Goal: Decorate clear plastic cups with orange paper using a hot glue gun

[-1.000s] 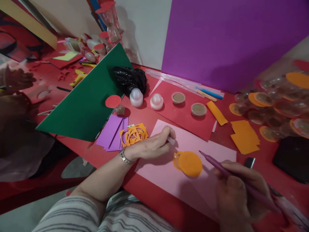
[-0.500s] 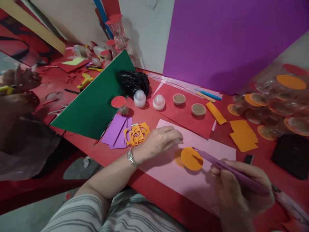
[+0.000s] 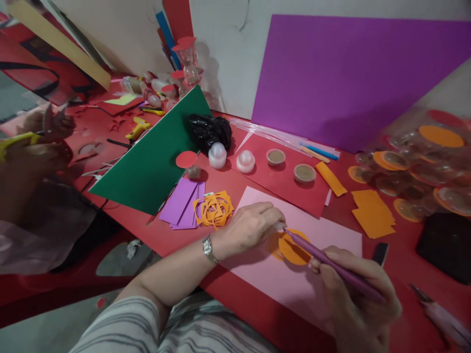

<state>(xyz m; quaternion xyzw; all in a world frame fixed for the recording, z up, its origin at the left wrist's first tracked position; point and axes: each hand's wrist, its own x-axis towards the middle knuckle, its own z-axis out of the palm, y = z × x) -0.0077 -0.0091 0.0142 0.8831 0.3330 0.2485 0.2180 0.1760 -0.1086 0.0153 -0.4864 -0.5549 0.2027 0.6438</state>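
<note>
Pinning orange disc (image 3: 294, 249) on pink sheet (image 3: 331, 235), left hand (image 3: 253, 226) fingers curled | right hand (image 3: 353, 289) gripping purple pen (image 3: 331, 264), tip touching disc's far edge

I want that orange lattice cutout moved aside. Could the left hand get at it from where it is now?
Probably yes. The orange lattice cutout lies uncovered on the red table just beside the left hand, though its fingers are pinned on the orange disc.

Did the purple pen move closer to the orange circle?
Yes. The purple pen swung left; its tip now lies across the orange circle on the pink paper, near the left hand.
</note>
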